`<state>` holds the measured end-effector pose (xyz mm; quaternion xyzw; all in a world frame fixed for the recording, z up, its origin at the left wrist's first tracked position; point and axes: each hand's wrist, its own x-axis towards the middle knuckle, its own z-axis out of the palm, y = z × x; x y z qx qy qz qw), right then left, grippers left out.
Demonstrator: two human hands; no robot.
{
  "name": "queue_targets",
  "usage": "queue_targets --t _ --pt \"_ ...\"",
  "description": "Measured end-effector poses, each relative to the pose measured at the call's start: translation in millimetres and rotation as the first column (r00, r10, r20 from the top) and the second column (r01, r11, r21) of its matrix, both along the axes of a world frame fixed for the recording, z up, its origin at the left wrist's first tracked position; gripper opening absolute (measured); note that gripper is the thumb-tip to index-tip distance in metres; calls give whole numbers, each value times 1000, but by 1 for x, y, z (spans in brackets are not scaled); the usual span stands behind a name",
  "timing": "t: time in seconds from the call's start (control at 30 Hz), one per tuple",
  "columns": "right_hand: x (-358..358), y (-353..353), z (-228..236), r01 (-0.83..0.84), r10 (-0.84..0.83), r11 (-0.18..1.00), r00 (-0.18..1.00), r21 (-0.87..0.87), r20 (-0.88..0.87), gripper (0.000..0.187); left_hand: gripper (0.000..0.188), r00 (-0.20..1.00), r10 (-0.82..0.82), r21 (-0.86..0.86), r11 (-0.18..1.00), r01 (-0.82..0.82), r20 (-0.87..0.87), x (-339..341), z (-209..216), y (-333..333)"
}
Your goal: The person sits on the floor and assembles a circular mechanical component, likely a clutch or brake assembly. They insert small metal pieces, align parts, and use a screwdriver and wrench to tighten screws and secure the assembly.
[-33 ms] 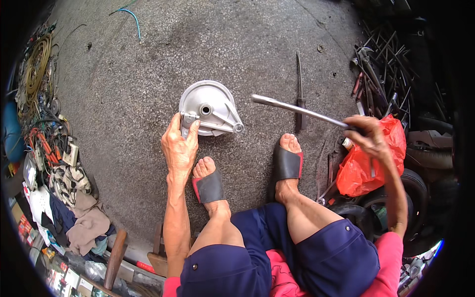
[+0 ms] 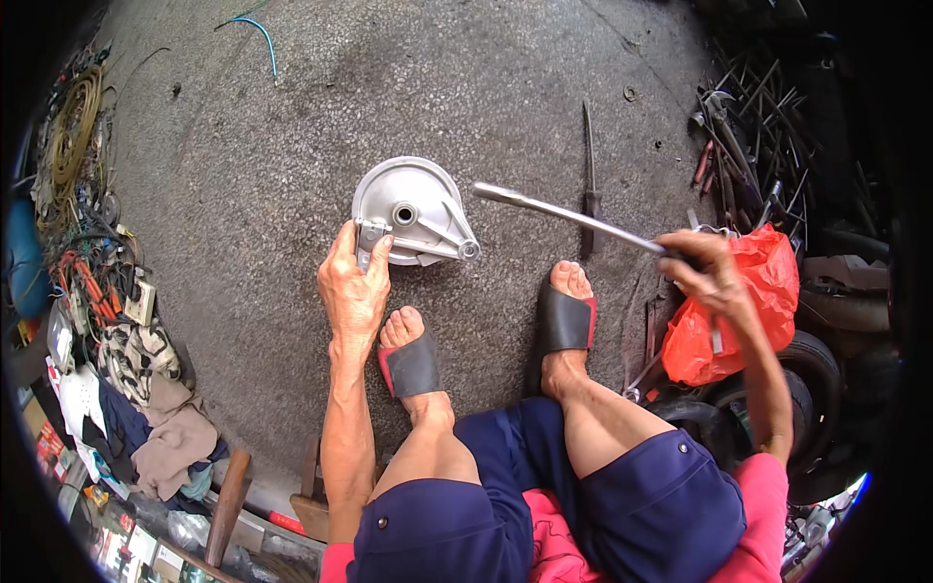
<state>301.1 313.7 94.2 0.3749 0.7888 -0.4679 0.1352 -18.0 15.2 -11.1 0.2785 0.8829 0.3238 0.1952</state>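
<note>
A round silver brake drum plate (image 2: 428,185) lies on the floor ahead of my feet, with a hole at its centre and an arm reaching to its right edge. My left hand (image 2: 352,282) pinches the small metal lever (image 2: 369,236) at the plate's lower left between thumb and fingers. In my right hand (image 2: 714,272) is a long steel bar (image 2: 573,217) with a dark grip, partly hidden by the fingers. The bar points left and slightly up, its flattened tip just right of the plate, apart from it.
A dark-handled screwdriver (image 2: 591,209) lies on the floor beyond my right foot. To the right are a red plastic bag (image 2: 768,282), tyres (image 2: 812,369) and a heap of tools (image 2: 743,146). Cables (image 2: 76,136) and clothes (image 2: 175,437) pile up at left. A blue tube (image 2: 265,44) lies farther off.
My right hand has moved a little left and lower, bringing the bar's tip closer to the plate. My left hand and the plate have hardly moved.
</note>
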Motion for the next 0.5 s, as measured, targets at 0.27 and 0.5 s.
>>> queue_targets --t 0.27,0.5 --pt "-59 -76 -66 -188 183 982 928 18 -325 24 27 992 115 85 990 -110 -44 10 -1 5" --pt "-73 -57 -87 -224 242 970 869 94 -431 23 25 989 134 83 988 -129 -59 -8 -9 -14"
